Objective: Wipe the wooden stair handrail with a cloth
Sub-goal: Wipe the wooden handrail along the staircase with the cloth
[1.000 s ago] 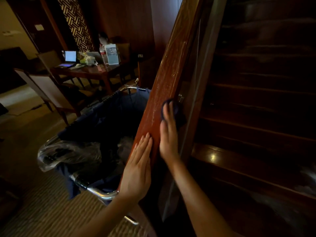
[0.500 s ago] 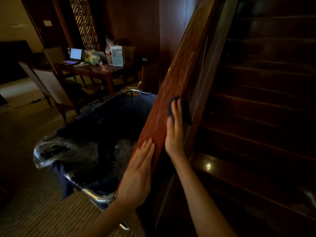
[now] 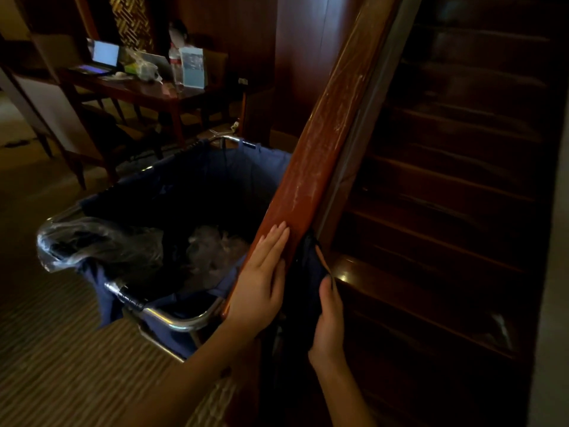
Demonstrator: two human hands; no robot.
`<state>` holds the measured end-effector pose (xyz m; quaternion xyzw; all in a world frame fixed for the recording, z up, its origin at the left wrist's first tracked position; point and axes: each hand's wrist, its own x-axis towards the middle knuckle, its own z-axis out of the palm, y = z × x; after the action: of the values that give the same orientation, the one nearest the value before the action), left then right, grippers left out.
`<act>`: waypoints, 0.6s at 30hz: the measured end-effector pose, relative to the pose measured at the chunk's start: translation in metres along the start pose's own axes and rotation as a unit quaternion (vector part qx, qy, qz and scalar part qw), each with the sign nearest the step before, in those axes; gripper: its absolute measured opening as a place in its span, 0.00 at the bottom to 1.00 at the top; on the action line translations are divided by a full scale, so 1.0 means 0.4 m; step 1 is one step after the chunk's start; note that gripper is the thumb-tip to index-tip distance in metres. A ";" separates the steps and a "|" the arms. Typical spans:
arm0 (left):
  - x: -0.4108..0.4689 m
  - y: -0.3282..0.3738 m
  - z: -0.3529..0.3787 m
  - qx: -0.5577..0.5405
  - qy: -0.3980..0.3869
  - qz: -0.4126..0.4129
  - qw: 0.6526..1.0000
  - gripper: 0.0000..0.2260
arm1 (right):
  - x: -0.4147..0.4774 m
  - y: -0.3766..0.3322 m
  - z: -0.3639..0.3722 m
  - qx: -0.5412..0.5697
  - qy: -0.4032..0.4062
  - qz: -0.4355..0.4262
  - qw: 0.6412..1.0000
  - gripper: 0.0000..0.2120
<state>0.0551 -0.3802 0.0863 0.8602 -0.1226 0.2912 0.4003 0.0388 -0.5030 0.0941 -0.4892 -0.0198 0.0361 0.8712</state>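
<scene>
Down at the low end of the wooden handrail (image 3: 323, 143), your left hand (image 3: 261, 282) lies flat on the rail's top face, fingers straight and together, holding nothing. Just beside it, on the side of the stair treads (image 3: 446, 186), your right hand (image 3: 329, 325) has the dark blue cloth (image 3: 308, 266). The grip looks closed on it, thumb on the near face, though the light is poor and the fingers are hidden behind the fabric. The cloth hangs loose against the rail's right edge, touching the wood. Expect it to be soft, light and floppy: it will bunch and trail unless you fold it into a pad and take it in the palm, spread under the fingers. The rail is stiff, fixed and glossy, with pale streaks running up its top face; such polish should let the cloth slide easily, so press firmly. On your left, close against the rail, stands a chrome-framed laundry cart (image 3: 181, 323) lined in blue fabric, a clear plastic bag (image 3: 101, 245) draped at its corner. Far behind, a tabletop (image 3: 144, 89) carries a laptop (image 3: 104, 55).
</scene>
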 end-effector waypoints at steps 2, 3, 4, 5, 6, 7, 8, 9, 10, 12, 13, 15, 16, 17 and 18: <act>-0.002 0.003 -0.011 -0.083 0.025 -0.014 0.996 0.21 | -0.028 -0.016 0.013 0.054 -0.057 0.021 0.997 0.21; 0.000 0.005 -0.020 -0.151 0.036 -0.039 0.987 0.20 | -0.041 -0.031 0.021 0.083 -0.071 0.030 0.994 0.21; 0.006 0.011 -0.035 -0.235 0.042 -0.082 0.968 0.19 | -0.050 -0.051 0.040 0.082 -0.065 0.033 0.994 0.21; 0.014 0.015 -0.054 -0.325 0.038 -0.132 0.936 0.19 | -0.050 -0.056 0.059 0.103 -0.067 0.042 0.992 0.21; 0.019 0.014 -0.077 -0.401 0.021 -0.174 0.899 0.20 | -0.050 -0.064 0.079 0.113 -0.065 0.058 0.990 0.21; 0.021 0.005 -0.102 -0.457 -0.006 -0.203 0.866 0.21 | -0.049 -0.068 0.101 0.122 -0.070 0.068 0.988 0.21; 0.023 -0.008 -0.128 -0.493 -0.045 -0.224 0.840 0.22 | -0.052 -0.062 0.121 0.107 -0.071 0.065 0.990 0.21; 0.023 -0.019 -0.152 -0.513 -0.084 -0.241 0.820 0.23 | -0.053 -0.055 0.137 0.094 -0.068 0.057 0.992 0.21; 0.025 -0.040 -0.178 -0.521 -0.117 -0.254 0.807 0.22 | -0.049 -0.047 0.158 0.064 -0.059 0.043 0.995 0.21; 0.029 -0.081 -0.227 -0.536 -0.144 -0.271 0.786 0.21 | -0.040 -0.029 0.213 -0.003 -0.029 0.005 1.000 0.20; 0.031 -0.099 -0.249 -0.542 -0.139 -0.277 0.781 0.22 | -0.035 -0.019 0.242 -0.025 -0.018 -0.005 1.000 0.21; 0.030 -0.137 -0.281 -0.545 -0.121 -0.279 0.782 0.26 | -0.022 0.002 0.293 -0.074 -0.001 -0.040 0.997 0.25; 0.026 -0.156 -0.292 -0.552 -0.107 -0.275 0.780 0.25 | -0.013 0.014 0.318 -0.110 0.011 -0.064 0.992 0.22; 0.021 -0.172 -0.301 -0.572 -0.093 -0.276 0.767 0.22 | -0.005 0.025 0.342 -0.148 0.030 -0.094 0.984 0.18; 0.017 -0.188 -0.307 -0.602 -0.080 -0.284 0.742 0.19 | 0.003 0.039 0.361 -0.180 0.060 -0.118 0.975 0.15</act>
<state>0.0445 -0.2378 0.1064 0.4557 -0.0539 -0.0400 0.8876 0.0292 -0.3721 0.1560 -0.6337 -0.0312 -0.1006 0.7664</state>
